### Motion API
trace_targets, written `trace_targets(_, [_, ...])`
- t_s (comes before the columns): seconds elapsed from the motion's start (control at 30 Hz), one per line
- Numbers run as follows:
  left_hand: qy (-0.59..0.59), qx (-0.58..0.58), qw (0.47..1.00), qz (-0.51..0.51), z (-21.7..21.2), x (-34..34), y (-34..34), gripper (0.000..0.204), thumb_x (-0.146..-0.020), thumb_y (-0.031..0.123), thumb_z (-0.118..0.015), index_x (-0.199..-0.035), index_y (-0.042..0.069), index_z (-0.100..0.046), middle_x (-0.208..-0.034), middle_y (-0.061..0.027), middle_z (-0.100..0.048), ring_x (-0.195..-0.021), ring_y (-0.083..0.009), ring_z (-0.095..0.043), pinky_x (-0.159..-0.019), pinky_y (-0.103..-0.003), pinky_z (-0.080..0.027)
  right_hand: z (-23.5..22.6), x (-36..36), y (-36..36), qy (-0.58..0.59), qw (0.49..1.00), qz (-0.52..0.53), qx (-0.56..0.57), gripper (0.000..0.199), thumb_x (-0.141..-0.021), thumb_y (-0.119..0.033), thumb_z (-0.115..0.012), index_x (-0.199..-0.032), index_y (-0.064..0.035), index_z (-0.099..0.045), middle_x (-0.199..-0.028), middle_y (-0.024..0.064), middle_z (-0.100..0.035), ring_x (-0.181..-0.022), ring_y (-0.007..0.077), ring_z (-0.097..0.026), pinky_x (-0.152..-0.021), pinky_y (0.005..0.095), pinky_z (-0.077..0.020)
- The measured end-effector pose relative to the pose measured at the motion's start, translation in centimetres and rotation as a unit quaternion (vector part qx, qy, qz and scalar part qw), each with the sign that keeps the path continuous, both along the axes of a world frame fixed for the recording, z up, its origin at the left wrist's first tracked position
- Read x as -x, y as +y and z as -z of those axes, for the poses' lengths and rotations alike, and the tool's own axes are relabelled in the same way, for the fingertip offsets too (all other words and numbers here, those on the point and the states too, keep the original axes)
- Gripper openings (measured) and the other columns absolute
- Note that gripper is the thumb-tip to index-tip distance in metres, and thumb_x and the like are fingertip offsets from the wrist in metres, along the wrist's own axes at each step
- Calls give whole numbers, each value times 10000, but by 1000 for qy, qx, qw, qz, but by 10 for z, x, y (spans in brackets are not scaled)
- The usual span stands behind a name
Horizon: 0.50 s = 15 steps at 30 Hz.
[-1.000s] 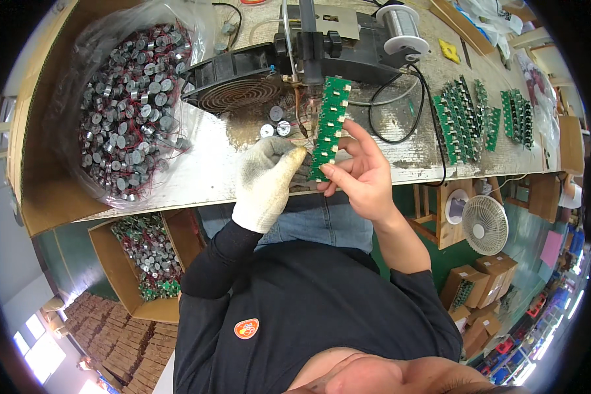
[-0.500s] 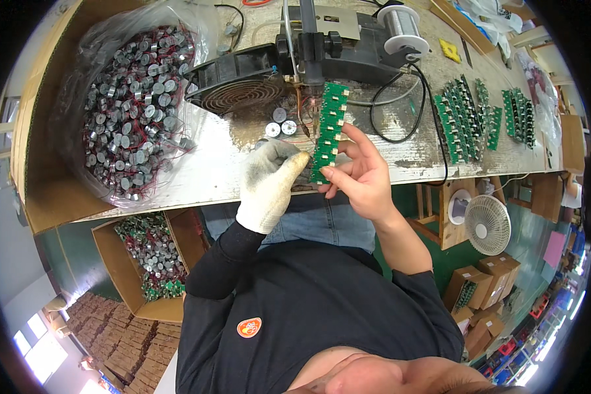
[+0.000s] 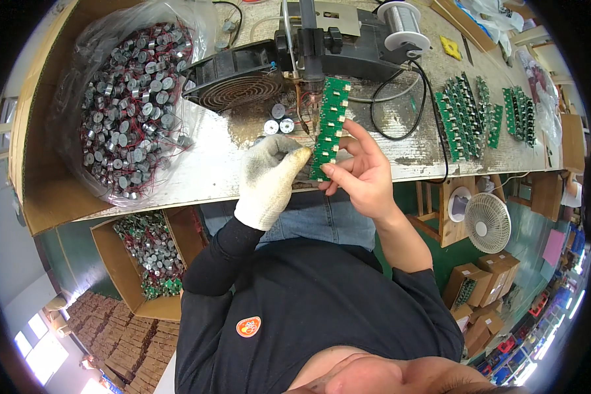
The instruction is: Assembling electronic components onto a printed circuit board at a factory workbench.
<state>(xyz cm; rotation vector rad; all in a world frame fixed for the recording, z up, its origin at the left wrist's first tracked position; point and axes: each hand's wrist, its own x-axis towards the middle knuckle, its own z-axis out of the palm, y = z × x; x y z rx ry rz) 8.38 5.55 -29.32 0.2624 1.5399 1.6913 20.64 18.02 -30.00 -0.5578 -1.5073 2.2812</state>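
Note:
My bare right hand (image 3: 361, 172) grips the lower end of a long green circuit board strip (image 3: 331, 111), thumb on its face. The strip stands tilted, its upper end beside the soldering machine's tip (image 3: 305, 125). My left hand (image 3: 269, 174), in a whitish glove, is closed in a pinch at the strip's left edge. What its fingers hold is hidden; a dark rounded bit shows behind the glove. Just beyond the glove, three small round silver motors (image 3: 278, 111) rest on the bench.
Left, a carton lined with a plastic bag holds a heap of motors (image 3: 134, 111) with red wires. A black fan (image 3: 240, 92) and a solder wire spool (image 3: 400, 26) stand at the back. Several board strips (image 3: 463, 118) lie right, past a looped black cable (image 3: 430, 111).
Almost nothing differs. Both hands and the strip hold nearly the same place, with the strip's top shifted very slightly up. My left hand stays pinched at its edge.

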Motion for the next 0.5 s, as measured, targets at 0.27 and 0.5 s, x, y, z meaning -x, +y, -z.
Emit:
trace_targets(0.27, [-30, -8, 1000, 2, 6, -2, -1, 128, -896, 89, -624, -947, -27, -603, -843, -56, -645, -761, -98, -604, -672, -245, -488, 6, -1, -1, 2, 1000, 0, -4, 683, -830, 129, -579, -1428, -3, -275, -1148, 203, -564, -669, 195, -670, -536, 252, -550])
trace_targets(0.5, [71, 37, 997, 11, 5, -2, -12, 191, -880, 145, -650, -961, -21, -604, -829, -61, -645, -769, -115, -607, -675, -258, -484, 3, 1, -4, -19, 1000, 9, 6, 697, -827, 109, -598, -1432, -25, -277, -1128, 186, -566, -683, 201, -667, -527, 254, -543])
